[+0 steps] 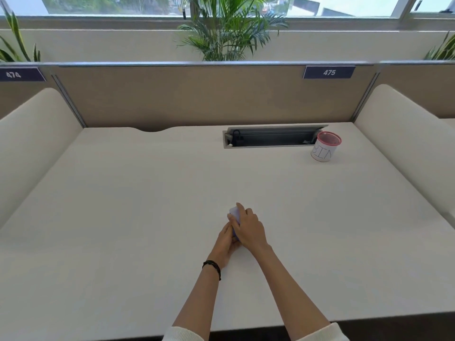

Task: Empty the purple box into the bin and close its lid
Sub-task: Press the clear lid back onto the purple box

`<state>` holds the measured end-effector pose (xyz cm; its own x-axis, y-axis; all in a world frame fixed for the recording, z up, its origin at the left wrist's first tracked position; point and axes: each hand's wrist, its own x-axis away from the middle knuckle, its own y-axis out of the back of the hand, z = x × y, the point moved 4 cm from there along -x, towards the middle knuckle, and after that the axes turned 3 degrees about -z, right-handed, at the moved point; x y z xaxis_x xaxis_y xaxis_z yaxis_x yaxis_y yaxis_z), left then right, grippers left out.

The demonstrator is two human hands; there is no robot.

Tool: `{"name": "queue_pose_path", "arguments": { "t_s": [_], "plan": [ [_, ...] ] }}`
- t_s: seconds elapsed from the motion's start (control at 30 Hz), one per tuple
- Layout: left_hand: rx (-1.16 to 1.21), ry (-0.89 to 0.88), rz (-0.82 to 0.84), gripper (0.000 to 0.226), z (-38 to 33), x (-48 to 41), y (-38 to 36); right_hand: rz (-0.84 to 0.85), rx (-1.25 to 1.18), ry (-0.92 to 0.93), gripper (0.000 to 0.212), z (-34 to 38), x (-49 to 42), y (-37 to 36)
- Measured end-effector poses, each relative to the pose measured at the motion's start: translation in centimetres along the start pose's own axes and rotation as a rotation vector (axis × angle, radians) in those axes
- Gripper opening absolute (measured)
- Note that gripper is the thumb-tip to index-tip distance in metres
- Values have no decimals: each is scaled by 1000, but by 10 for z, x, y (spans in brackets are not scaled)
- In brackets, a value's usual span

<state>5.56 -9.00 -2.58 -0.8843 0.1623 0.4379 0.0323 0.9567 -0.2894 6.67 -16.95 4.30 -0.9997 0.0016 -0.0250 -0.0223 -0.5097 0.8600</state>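
Desk (pixel 123 217): white, broad, bounded left and right by cream side panels; bare over most of its surface.
Partition (pixel 197 99): tan, upright along the far edge of the desk; number plate 475 (pixel 329 72) near its right end, plate 474 (pixel 13 75) on the neighbouring panel at left.
Plant (pixel 229 30): green fronds behind the partition, in front of the window.
Cable tray (pixel 273 137): grey recessed slot at the far edge of the desk, right of centre, flap raised; dark cable visible at its left end.
Bin (pixel 325 150): small round container, pink mesh rim, white paper wrap lettered BIN; upright near the far right corner of the desk, just beside the right end of the cable tray. Contents not discernible.
Right hand (pixel 250 228): laid over the top of the box, fingers curled down around its far end, gripping.
Left hand (pixel 225 242): against the near left side of the box, fingers folded round it from below; exact grip hidden by the other hand. Black band (pixel 211 265) on the wrist.
Purple box (pixel 234 214): pale purple, mostly covered by both hands; only the far corner visible. Located toward the near edge of the desk, about centre, well apart from the bin. Lid state not discernible; contact with the desk not discernible.
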Motion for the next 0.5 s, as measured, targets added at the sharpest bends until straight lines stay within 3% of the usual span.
{"name": "queue_pose_path", "arguments": {
  "t_s": [0.23,0.5],
  "plan": [
    [3,10,-23,35,-4,4,-2,24,105,24,54,-1,0,-8],
    [8,51,-18,41,-3,3,-4,26,63,-27,54,-9,0,-14]
  ]
}}
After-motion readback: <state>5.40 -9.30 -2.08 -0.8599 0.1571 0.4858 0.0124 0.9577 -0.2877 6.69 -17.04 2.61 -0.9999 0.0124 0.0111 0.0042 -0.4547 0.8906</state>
